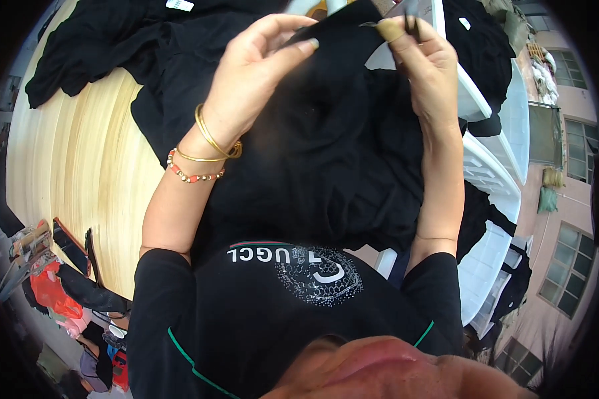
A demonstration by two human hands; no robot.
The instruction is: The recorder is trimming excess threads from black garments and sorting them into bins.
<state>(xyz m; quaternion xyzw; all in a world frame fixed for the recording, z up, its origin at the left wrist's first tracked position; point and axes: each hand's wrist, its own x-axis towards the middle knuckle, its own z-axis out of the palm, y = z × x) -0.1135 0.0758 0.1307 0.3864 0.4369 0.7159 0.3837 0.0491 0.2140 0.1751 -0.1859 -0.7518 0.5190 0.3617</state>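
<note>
A light wood-grain surface [80, 173] stood at the left, white plastic crates [495, 159] at the right. A black cloth [349, 40] was raised above a heap of black fabric [312, 159], presumably to bring its edge into view. The left hand [256, 53] was clamped on the cloth, seemingly to keep it taut. The right hand [426, 56] was closed about a dark slender tool [412, 25], probably snips; its thumb's contact with the cloth could not be confirmed. Outward, a white tag [179, 4] was illegible; the worn shirt [239, 312] bore pale lettering [258, 255].
</note>
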